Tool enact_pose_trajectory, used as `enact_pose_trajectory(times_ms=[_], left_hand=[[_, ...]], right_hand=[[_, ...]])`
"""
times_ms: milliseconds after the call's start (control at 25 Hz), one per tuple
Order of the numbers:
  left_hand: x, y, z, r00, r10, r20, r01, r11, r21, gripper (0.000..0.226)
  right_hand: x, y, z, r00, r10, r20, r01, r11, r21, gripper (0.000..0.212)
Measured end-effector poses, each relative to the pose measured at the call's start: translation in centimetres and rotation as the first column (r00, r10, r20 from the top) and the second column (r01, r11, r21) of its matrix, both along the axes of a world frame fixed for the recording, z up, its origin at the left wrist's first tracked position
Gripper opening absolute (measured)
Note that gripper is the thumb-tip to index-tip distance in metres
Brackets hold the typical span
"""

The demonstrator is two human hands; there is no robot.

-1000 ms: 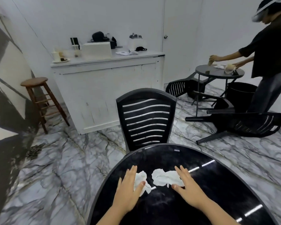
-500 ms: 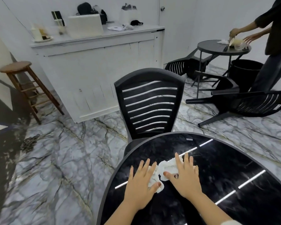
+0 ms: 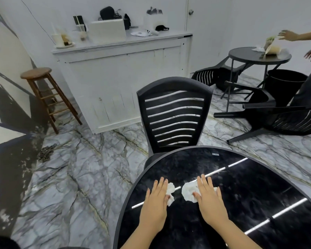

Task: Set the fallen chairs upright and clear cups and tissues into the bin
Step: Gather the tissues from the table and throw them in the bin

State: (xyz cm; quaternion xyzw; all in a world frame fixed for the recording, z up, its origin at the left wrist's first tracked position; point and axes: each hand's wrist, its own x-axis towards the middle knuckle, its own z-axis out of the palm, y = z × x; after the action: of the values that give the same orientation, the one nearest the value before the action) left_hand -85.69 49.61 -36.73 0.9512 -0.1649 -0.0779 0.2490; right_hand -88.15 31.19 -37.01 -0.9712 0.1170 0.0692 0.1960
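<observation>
Two crumpled white tissues lie on the glossy black round table in front of me. My left hand rests flat with its fingers and thumb on the left tissue. My right hand lies flat over the right tissue, thumb pressing on it. Neither hand is closed around its tissue. A black slatted chair stands upright at the table's far edge. Two black chairs lie fallen on the floor, one at the right and one farther back. A black bin stands behind them.
A small round black table at the back right carries a tipped paper cup and tissue; another person's hand reaches over it. A white counter with clutter and a wooden stool stand at the back left. The floor is marble.
My hands have slid apart, each with a tissue under it, after being close together. The other person's hand has risen above the small table.
</observation>
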Motion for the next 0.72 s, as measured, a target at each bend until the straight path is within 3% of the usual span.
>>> enact_pose_trajectory(times_ms=[360, 520, 720], left_hand=[[-7.1, 7.8, 6.9, 0.956, 0.290, 0.050, -0.281, 0.950, -0.136, 0.099], [-10.1, 13.8, 10.8, 0.910, 0.398, 0.118, -0.389, 0.916, -0.094, 0.056], [-15.3, 24.0, 13.6, 0.827, 0.522, 0.210, -0.509, 0.853, -0.115, 0.049]], right_hand=[[-0.9, 5.6, 6.4, 0.966, 0.219, 0.136, -0.236, 0.965, 0.117, 0.056], [-1.2, 11.3, 9.5, 0.921, 0.335, 0.200, -0.360, 0.927, 0.104, 0.054], [-3.5, 21.8, 11.5, 0.851, 0.462, 0.250, -0.497, 0.862, 0.099, 0.054]])
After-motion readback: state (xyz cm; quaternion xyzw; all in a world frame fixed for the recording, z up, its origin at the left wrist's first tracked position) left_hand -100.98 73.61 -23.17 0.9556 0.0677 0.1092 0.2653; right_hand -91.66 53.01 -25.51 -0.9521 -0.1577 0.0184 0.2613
